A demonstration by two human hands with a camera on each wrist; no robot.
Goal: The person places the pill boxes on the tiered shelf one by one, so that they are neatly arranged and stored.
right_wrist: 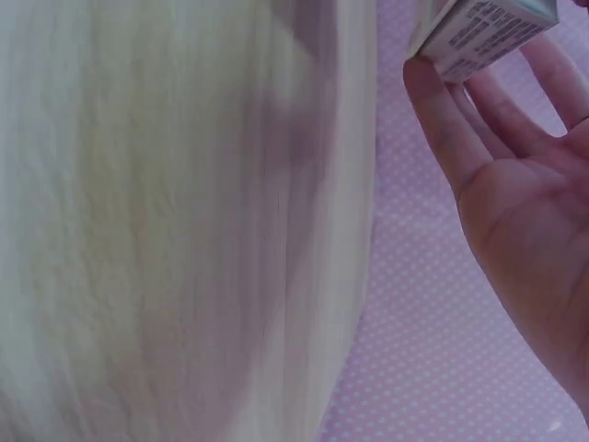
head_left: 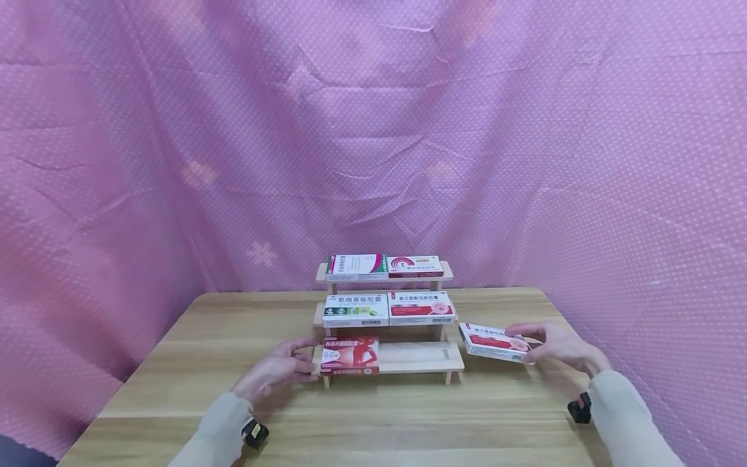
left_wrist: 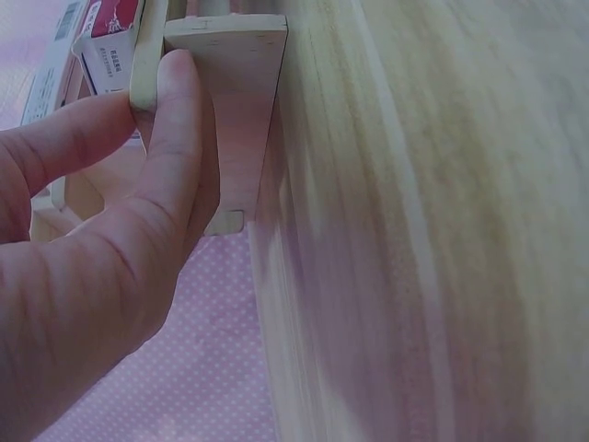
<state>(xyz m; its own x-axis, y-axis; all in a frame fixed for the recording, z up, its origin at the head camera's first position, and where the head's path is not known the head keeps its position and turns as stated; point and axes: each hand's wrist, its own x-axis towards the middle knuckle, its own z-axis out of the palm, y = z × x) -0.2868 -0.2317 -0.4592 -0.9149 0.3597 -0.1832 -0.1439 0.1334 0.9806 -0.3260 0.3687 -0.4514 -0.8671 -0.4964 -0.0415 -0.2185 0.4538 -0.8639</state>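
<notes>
A three-tier wooden shelf (head_left: 414, 357) stands on the table. My left hand (head_left: 280, 370) pinches the left end of its lowest board (left_wrist: 147, 57) between thumb and fingers. Beside that hand, a red medicine box (head_left: 350, 355) lies on the left part of this board; the right part is bare wood. In my right hand (head_left: 554, 347) is a white and red medicine box (head_left: 493, 342), gripped by its right end and slightly tilted, just right of the shelf. The right wrist view shows the printed end of this box (right_wrist: 492, 32) against the fingers.
On the middle tier sit a white and green box (head_left: 356, 310) and another white and red box (head_left: 420, 308). The top tier carries two more boxes, one with green edging (head_left: 356, 266), one with red rings (head_left: 415, 266). Pink dotted cloth (head_left: 373, 162) hangs behind the wooden table (head_left: 408, 428).
</notes>
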